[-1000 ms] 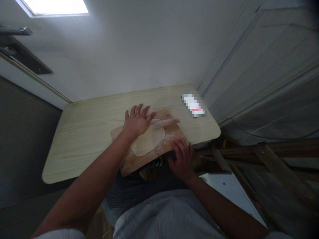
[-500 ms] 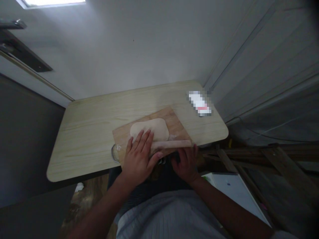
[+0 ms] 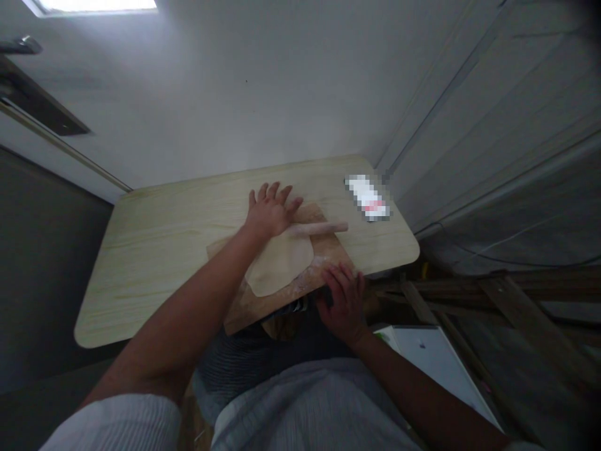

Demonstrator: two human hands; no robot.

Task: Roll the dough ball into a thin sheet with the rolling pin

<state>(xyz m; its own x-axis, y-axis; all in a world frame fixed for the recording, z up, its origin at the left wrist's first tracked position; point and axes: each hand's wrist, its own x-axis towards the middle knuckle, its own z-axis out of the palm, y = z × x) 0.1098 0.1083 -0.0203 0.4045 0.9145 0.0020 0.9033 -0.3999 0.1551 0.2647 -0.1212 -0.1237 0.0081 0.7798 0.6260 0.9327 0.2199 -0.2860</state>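
Observation:
A flattened sheet of pale dough (image 3: 284, 263) lies on a wooden cutting board (image 3: 258, 307), whose near edge overhangs the table. Across the far part of the dough lies a wooden rolling pin (image 3: 326, 228), its left part hidden under my left hand (image 3: 271, 213). That hand presses down with the palm, fingers spread and stretched forward past the pin. My right hand (image 3: 345, 300) is at the board's near right corner, fingers bent over the edge and thumb below it. White flour (image 3: 305, 275) dusts the board beside the dough.
The light wood table (image 3: 154, 244) stands against a white wall (image 3: 225, 94). A phone (image 3: 367, 197), blurred out, lies at its right end. Wooden beams (image 3: 521, 313) and a white panel (image 3: 434, 357) are low on the right. A door handle (image 3: 21, 46) is at upper left.
My left hand has pushed the rolling pin forward, away from me, over the dough. The dough now reaches closer to the board's near edge. My right hand stays at the board's corner.

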